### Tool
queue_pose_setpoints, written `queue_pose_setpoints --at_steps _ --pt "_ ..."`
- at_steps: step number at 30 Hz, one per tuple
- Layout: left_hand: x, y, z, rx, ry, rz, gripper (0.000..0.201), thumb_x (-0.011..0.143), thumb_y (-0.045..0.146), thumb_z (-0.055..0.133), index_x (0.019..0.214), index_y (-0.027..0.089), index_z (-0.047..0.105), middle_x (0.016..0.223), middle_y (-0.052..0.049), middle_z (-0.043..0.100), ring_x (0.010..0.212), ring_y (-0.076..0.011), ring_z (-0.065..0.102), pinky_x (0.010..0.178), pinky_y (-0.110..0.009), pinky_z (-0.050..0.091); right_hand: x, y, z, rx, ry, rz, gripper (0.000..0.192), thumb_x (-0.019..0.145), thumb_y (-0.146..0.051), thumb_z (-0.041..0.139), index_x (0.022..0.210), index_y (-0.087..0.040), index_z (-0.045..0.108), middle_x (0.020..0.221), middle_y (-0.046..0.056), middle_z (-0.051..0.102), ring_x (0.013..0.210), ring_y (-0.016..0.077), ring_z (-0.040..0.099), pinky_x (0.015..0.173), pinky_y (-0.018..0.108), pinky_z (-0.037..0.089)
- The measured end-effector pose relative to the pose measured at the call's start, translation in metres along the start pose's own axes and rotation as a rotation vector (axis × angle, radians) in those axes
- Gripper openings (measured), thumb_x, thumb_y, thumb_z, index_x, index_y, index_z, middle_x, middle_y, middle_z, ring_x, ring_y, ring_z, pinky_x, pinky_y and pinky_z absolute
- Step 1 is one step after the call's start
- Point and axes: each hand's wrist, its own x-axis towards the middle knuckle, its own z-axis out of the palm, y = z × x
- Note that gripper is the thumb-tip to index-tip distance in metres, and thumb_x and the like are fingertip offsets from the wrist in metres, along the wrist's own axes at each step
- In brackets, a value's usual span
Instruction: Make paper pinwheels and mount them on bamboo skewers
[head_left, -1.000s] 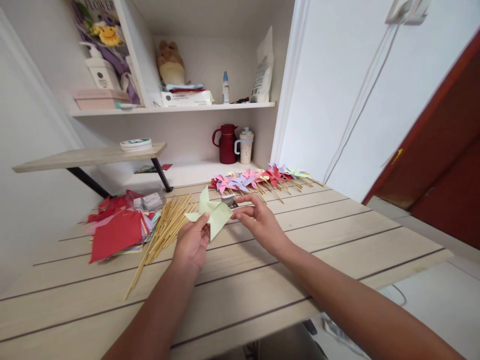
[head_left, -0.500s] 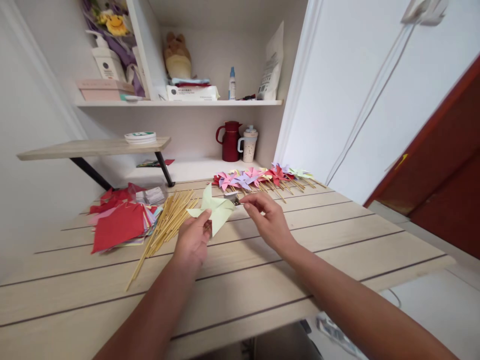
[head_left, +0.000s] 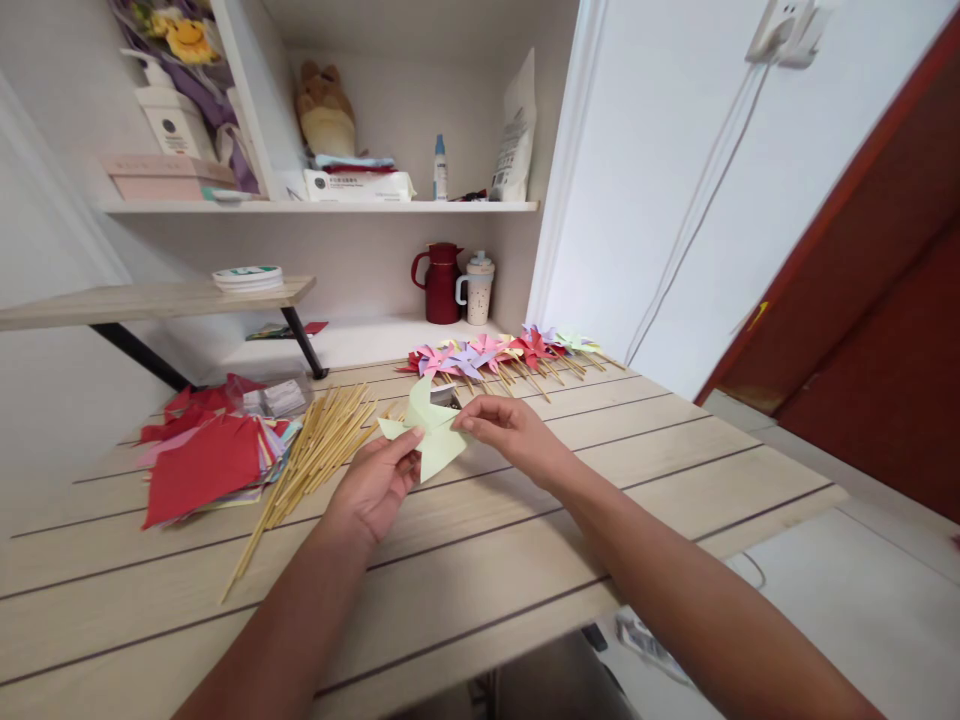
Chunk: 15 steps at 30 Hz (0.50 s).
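Pinwheel: pale green paper, held just above the table, right of the bamboo sticks.
Left hand: thumb and fingers pinched on its lower edge; best kept steady.
Right hand: fingertips closed at the pinwheel's centre, seemingly pressing something small; press squarely, without creasing the blades.

Paper pinwheel: pale green, folded into pointed vanes, held just above the tabletop, beside the bamboo sticks.
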Motion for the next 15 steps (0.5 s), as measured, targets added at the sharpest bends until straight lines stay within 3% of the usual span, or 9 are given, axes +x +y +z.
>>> queue_pose_setpoints --at_steps 10,15 --pt "-0.0022 0.0007 0.0017 0.011 -0.018 -0.023 0.011 0.081 0.004 0.072 0.091 0.009 0.070 0.087 -0.012 0.076 0.064 -0.0128 0.068 0.058 -0.020 0.056 -0.0002 0.0029 -0.0034 0.156 -0.092 0.018 0.014 0.077 -0.025 0.071 0.090 -0.022 0.073 0.075 -0.001 0.066 0.069 0.0136 0.059 0.065 0.027 0.046" --pt "-0.0031 -0.0019 0.0018 0.044 -0.046 0.000 0.014 0.079 0.006 0.074 0.093 0.009 0.071 0.092 -0.013 0.077 0.069 -0.0147 0.070 0.064 -0.024 0.059 0.0006 0.0048 -0.0040 0.061 -0.104 -0.112 0.012 0.077 -0.027 0.076 0.089 -0.025 0.078 0.093 0.003 0.064 0.085 0.0167 0.060 0.074 0.031 0.049"
